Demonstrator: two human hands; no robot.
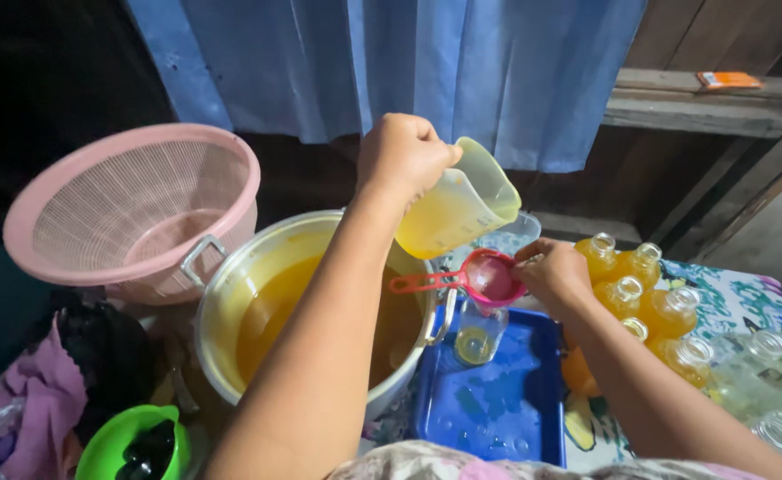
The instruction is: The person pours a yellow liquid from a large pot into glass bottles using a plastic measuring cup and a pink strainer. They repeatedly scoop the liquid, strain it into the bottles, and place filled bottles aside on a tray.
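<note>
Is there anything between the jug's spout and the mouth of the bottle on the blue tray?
Only the pink strainer funnel, which the right hand steadies over the bottle. The left hand tilts the jug of yellow liquid just above it. Nothing else visible blocks the way down to the blue tray.

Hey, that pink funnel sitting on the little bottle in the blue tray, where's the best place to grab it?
Probably by the red handle of the pink funnel. It sticks out sideways toward the big pot, so come in from that side with a pinch grip. That keeps fingers away from the bowl, under the tilted jug in the left hand. The right hand touches its rim on the far side.
</note>
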